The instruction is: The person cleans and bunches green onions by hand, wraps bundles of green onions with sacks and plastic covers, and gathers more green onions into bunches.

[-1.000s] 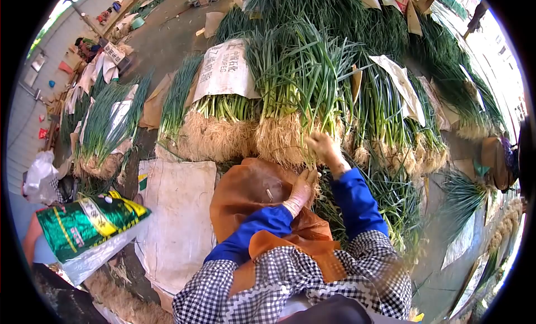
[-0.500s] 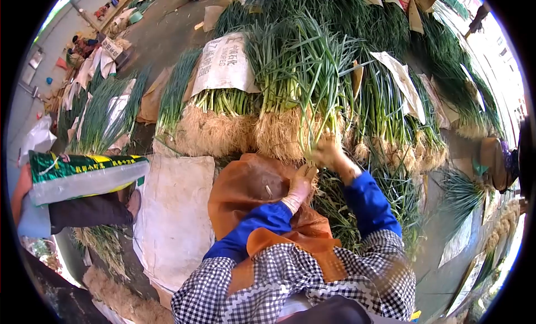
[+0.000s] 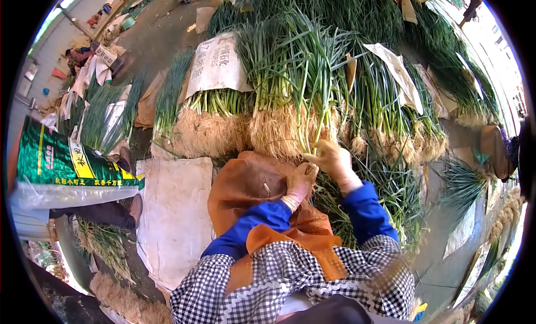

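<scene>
Several long green onions (image 3: 302, 127) stand with their lower ends at my hands and their leaves rising over a thick bundle behind. My left hand (image 3: 301, 180) is closed round their bottom ends, just above the orange apron (image 3: 248, 184). Beside it, my right hand (image 3: 333, 161) pinches the stalks near the base, thumb and fingers pressed together. Directly beyond my hands lies the bundle of green onions with pale, shaggy roots (image 3: 274, 135). Loose leaves (image 3: 365, 198) lie on the ground under my right forearm.
Rows of green onions (image 3: 385, 109) extend to the right and back. A printed white sack (image 3: 220, 64) covers a bundle at centre left, and a flat white sack (image 3: 174, 221) lies on the floor. A person on the left holds a green plastic bag (image 3: 72, 159).
My right hand has shifted slightly downward and its pinch shows more clearly. My left hand stays nearly in place. The person at the left has advanced, and the green bag appears larger.
</scene>
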Tool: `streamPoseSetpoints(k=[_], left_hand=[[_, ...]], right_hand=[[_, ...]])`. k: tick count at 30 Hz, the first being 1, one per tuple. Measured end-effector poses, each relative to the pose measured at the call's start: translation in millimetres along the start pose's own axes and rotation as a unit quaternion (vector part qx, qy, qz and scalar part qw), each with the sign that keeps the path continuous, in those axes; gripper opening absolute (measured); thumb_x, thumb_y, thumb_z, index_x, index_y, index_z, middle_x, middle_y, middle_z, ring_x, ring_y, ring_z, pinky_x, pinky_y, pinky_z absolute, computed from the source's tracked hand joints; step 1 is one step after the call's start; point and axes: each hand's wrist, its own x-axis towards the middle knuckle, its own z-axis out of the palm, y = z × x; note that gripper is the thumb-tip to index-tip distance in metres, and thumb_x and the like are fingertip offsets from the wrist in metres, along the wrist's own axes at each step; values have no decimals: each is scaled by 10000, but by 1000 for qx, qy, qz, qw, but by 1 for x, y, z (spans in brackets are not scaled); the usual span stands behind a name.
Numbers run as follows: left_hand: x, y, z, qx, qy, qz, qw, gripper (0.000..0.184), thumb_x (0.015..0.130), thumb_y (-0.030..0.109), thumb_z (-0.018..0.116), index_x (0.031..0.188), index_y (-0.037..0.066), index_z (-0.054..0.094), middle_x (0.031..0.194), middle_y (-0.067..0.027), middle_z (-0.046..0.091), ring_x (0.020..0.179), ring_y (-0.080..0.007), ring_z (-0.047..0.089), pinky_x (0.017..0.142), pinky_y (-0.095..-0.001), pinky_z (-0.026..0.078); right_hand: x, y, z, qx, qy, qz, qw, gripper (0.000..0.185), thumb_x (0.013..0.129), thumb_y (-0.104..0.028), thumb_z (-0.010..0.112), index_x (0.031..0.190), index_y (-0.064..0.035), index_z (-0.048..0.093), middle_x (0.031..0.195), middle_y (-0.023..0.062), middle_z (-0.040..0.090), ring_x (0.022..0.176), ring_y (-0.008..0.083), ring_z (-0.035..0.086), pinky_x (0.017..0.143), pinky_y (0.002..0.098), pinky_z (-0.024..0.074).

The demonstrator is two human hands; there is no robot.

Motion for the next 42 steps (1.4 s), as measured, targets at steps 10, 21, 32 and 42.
streamPoseSetpoints(k=[10,21,32,42], left_hand=[[11,-7,10,-559,-209,-212,774,177,859,130,583,1004,40,537,747,-37,574,603,-144,551,518,-252,456],[9,-28,29,-626,-129,-242,730,68,897,144,519,927,84,535,702,15,508,581,-95,480,502,-220,400],[20,-33,-11,-665,-271,-194,669,299,874,130,537,1139,-7,513,752,-86,570,594,-155,549,528,-237,480],[60,103,-134,-769,-235,-34,593,245,788,33,636,1015,-32,572,849,-144,641,690,-175,636,602,-265,557]], right_hand=[[12,15,26,400,-136,179,889,275,857,-235,589,981,9,563,804,111,612,675,163,596,594,273,522],[52,-4,36,-12,45,-43,998,335,857,-333,556,625,-91,557,515,85,529,442,250,538,447,353,449],[-157,173,-69,-240,-315,282,874,180,831,-260,581,791,-85,595,795,-23,627,703,194,587,626,323,469],[64,94,16,5,-35,228,973,462,797,-492,597,1013,-84,625,888,139,658,792,260,638,724,344,496]])
